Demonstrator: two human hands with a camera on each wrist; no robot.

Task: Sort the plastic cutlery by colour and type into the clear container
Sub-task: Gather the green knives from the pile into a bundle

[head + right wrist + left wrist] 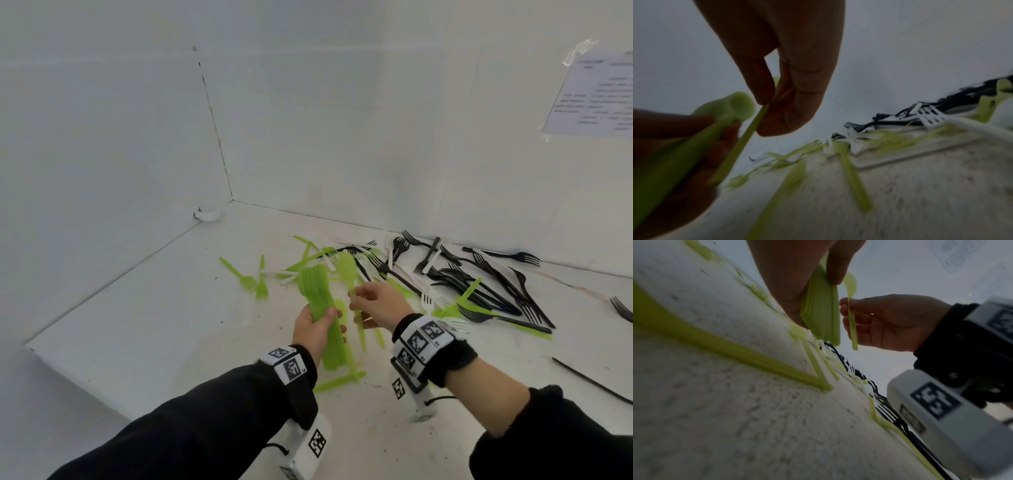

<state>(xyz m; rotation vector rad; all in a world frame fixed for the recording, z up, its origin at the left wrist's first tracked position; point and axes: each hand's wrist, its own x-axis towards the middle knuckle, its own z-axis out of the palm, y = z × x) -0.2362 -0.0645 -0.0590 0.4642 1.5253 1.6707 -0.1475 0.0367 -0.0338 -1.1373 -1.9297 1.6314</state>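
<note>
Up above the counter [144,329], both hands meet near its middle, forearms reaching in from the near edge in black sleeves with tagged wrist bands. The left hand [317,329] is turned thumb-up, its fingers and thumb wrapped round a thick stack of green spoons [317,291] held nearly upright, bowls towards the far wall and handles pointing down past the wrist. In the left wrist view the thumb presses the stack's front face and the nested handles [821,313] fan out below the palm.

Just beside it, the right hand [378,305] is raised with the wrist bent, palm facing left. Its thumb and forefinger pinch the handle of a single green spoon [346,265], the bowl standing up above the fingers and the handle hanging below. The remaining fingers are loosely curled. The right wrist view shows that pinch closely: the thin handle [748,134] slants down between the fingertips [764,91], right next to the stack, though whether spoon and stack touch cannot be told.

Loose green cutlery [253,279] lies on the counter beyond and under the hands. A heap of black forks [479,281] mixed with white forks [426,301] spreads along the far edge towards the right-hand corner.
</note>
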